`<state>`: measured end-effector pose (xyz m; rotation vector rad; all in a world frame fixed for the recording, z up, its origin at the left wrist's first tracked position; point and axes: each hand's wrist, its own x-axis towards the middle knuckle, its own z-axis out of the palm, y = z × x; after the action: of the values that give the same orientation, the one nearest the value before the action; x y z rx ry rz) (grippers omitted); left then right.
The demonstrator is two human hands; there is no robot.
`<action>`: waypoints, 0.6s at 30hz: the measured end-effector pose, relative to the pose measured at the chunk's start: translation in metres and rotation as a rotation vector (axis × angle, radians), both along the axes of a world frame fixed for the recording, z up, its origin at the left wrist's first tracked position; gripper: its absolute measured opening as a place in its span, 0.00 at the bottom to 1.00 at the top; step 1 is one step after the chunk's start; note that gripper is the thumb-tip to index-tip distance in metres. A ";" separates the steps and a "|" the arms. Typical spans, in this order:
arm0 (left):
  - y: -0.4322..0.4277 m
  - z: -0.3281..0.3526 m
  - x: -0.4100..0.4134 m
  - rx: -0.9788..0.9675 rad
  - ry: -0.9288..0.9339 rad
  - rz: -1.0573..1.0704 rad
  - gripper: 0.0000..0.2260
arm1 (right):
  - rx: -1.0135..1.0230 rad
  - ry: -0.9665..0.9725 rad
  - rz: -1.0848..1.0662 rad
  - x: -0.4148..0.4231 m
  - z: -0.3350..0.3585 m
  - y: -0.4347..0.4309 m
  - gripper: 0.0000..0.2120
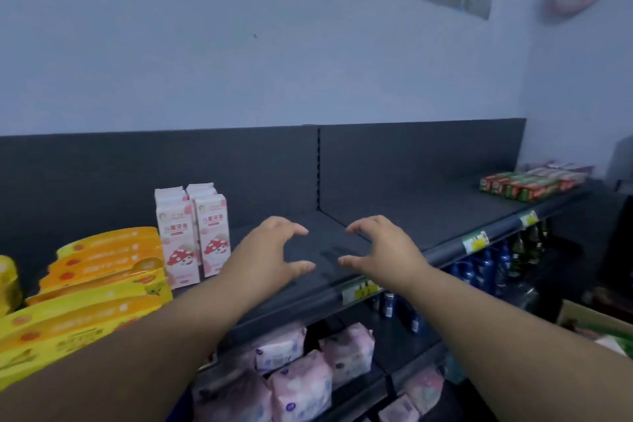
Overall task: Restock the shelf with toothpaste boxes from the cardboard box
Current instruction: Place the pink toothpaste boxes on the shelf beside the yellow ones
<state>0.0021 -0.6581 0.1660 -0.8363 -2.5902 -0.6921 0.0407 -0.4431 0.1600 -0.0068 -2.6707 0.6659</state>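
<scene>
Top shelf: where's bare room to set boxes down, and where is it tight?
Free: the dark grey top shelf is bare from the pink mushroom-print cartons across to the red-and-green boxes at the far right; the left hand and right hand, both empty, are over that stretch. Crowded: the left end, with stacked yellow-orange packs beside the cartons.
</scene>
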 end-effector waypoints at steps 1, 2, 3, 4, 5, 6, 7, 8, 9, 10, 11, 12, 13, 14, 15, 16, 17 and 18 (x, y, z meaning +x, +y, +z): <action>0.013 -0.004 0.004 -0.009 -0.016 -0.016 0.24 | 0.016 -0.012 -0.034 0.011 -0.001 0.013 0.25; 0.026 -0.008 0.009 -0.017 -0.027 -0.035 0.25 | 0.031 -0.025 -0.064 0.022 -0.003 0.026 0.26; 0.040 -0.011 0.014 -0.029 -0.040 -0.055 0.25 | 0.048 -0.036 -0.090 0.033 -0.005 0.039 0.26; 0.055 -0.014 0.020 -0.038 -0.045 -0.076 0.26 | 0.066 -0.046 -0.119 0.045 -0.008 0.053 0.27; 0.070 -0.017 0.026 -0.047 -0.051 -0.093 0.26 | 0.083 -0.055 -0.149 0.057 -0.011 0.068 0.27; 0.087 -0.020 0.033 -0.052 -0.051 -0.110 0.27 | 0.099 -0.065 -0.183 0.071 -0.014 0.083 0.28; 0.104 -0.023 0.041 -0.055 -0.049 -0.124 0.27 | 0.119 -0.075 -0.218 0.084 -0.018 0.099 0.29; 0.123 -0.027 0.049 -0.056 -0.044 -0.138 0.28 | 0.143 -0.091 -0.253 0.098 -0.022 0.117 0.30; 0.142 -0.030 0.059 -0.057 -0.043 -0.151 0.29 | 0.169 -0.104 -0.286 0.113 -0.025 0.134 0.31; 0.163 -0.034 0.068 -0.060 -0.047 -0.165 0.30 | 0.185 -0.117 -0.319 0.128 -0.028 0.153 0.32; 0.184 -0.037 0.079 -0.065 -0.051 -0.182 0.31 | 0.193 -0.125 -0.351 0.144 -0.031 0.171 0.32; 0.206 -0.040 0.091 -0.073 -0.052 -0.202 0.32 | 0.197 -0.134 -0.383 0.161 -0.034 0.190 0.33; 0.228 -0.043 0.102 -0.084 -0.055 -0.223 0.33 | 0.202 -0.142 -0.411 0.178 -0.036 0.209 0.33; 0.249 -0.046 0.115 -0.096 -0.057 -0.244 0.33 | 0.208 -0.150 -0.438 0.195 -0.039 0.229 0.33; 0.270 -0.049 0.126 -0.107 -0.058 -0.264 0.34 | 0.212 -0.157 -0.461 0.213 -0.042 0.248 0.33; 0.290 -0.053 0.138 -0.118 -0.055 -0.280 0.34 | 0.214 -0.163 -0.486 0.230 -0.045 0.267 0.33; 0.310 -0.057 0.149 -0.131 -0.052 -0.291 0.35 | 0.220 -0.165 -0.514 0.247 -0.048 0.285 0.33; 0.329 -0.062 0.160 -0.144 -0.049 -0.299 0.35 | 0.228 -0.167 -0.546 0.264 -0.052 0.303 0.33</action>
<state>0.1619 -0.3291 0.1038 -1.2861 -2.6099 -0.6152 0.3044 -0.1396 0.1078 -0.7267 -2.6968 0.1912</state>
